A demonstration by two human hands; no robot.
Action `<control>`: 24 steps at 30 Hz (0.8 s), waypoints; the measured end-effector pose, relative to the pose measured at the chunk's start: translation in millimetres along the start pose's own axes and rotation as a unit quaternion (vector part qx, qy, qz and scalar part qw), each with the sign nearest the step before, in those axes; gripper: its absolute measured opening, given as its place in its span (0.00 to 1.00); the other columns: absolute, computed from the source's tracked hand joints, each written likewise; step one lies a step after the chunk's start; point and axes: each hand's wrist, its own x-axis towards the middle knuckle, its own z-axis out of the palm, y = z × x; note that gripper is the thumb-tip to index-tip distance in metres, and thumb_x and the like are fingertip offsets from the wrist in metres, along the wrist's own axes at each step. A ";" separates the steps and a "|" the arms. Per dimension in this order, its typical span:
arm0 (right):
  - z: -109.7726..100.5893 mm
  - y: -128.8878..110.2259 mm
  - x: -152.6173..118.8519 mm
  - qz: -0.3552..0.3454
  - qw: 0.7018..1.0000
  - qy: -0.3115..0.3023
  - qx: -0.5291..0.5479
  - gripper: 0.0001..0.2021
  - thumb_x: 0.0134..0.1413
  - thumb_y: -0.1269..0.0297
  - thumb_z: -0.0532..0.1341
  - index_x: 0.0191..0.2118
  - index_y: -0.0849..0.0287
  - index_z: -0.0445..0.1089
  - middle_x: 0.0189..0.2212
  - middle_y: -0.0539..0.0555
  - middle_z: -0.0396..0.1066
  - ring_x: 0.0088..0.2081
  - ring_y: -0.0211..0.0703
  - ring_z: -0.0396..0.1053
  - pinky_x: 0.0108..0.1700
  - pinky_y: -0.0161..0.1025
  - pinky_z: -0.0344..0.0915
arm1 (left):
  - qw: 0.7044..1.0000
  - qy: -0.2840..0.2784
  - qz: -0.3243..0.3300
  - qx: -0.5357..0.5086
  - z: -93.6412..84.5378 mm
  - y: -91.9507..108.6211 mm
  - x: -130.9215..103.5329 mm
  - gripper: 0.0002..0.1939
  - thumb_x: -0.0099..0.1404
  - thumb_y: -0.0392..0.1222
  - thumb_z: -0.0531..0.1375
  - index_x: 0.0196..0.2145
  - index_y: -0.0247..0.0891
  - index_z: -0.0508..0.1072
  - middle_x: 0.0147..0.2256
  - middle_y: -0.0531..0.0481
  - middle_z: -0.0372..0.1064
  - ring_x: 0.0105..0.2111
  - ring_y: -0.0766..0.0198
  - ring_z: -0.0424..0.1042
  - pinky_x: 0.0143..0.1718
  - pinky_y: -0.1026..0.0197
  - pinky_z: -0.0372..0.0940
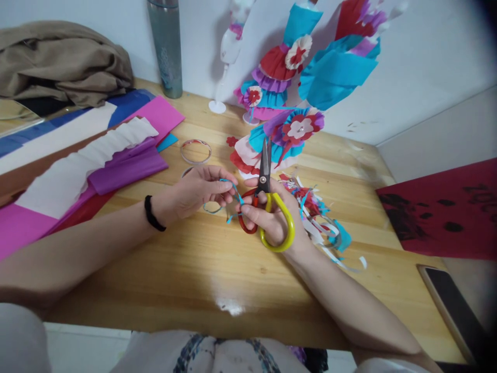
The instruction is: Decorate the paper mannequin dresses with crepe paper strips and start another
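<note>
My left hand (205, 190) pinches one end of a thin blue paper strip (237, 195) between thumb and fingers. Over the table's middle, my right hand (272, 217) holds scissors (288, 226) with one yellow and one red handle loop, blades closed and pointing away from me. The right thumb and fingertip also grip the strip's other end. Just beyond the blades stands a small doll dress (267, 145) of layered red, pink, blue and purple paper, with a pink flower on it. Rolls of tape (196, 151) lie near my left hand.
Paper scraps (310, 202) are heaped right of my right hand. Coloured paper sheets (128, 160) and brown cloth (62, 62) lie left. A bottle (166, 52), a bare mannequin (231, 46) and other paper dresses (277, 65) line the wall. A phone (446, 305) rests at right.
</note>
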 end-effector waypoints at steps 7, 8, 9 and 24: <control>1.1 -2.0 1.6 0.018 1.000 -0.023 0.010 0.26 0.39 0.55 0.76 0.44 0.53 0.67 0.22 0.44 0.71 0.16 0.34 0.64 0.15 0.32 0.62 | 0.998 0.029 0.034 -0.037 0.1 0.4 2.0 0.08 0.53 0.38 0.73 0.28 0.35 0.79 0.28 0.49 0.77 0.26 0.66 0.74 0.27 0.66 0.67; 0.5 -1.4 2.4 0.020 0.999 -0.030 0.014 0.26 0.39 0.55 0.76 0.44 0.54 0.67 0.22 0.45 0.71 0.15 0.34 0.64 0.15 0.32 0.62 | 0.998 0.031 0.035 -0.041 0.4 1.3 1.9 0.07 0.53 0.37 0.73 0.28 0.35 0.79 0.28 0.49 0.77 0.26 0.66 0.74 0.27 0.66 0.67; -0.2 -0.8 3.0 0.021 0.999 -0.038 0.018 0.26 0.40 0.54 0.76 0.44 0.54 0.67 0.22 0.45 0.73 0.15 0.34 0.64 0.15 0.32 0.62 | 0.998 0.032 0.035 -0.044 0.6 2.2 1.7 0.07 0.53 0.37 0.73 0.29 0.34 0.79 0.27 0.48 0.77 0.26 0.67 0.74 0.26 0.66 0.67; -6.7 2.3 2.8 0.033 0.998 -0.057 -0.013 0.26 0.45 0.51 0.73 0.45 0.56 0.66 0.23 0.47 0.74 0.14 0.33 0.62 0.15 0.32 0.59 | 0.983 0.126 0.082 0.102 9.6 22.1 -4.4 0.03 0.54 0.32 0.67 0.26 0.32 0.75 0.19 0.49 0.74 0.18 0.69 0.71 0.22 0.69 0.66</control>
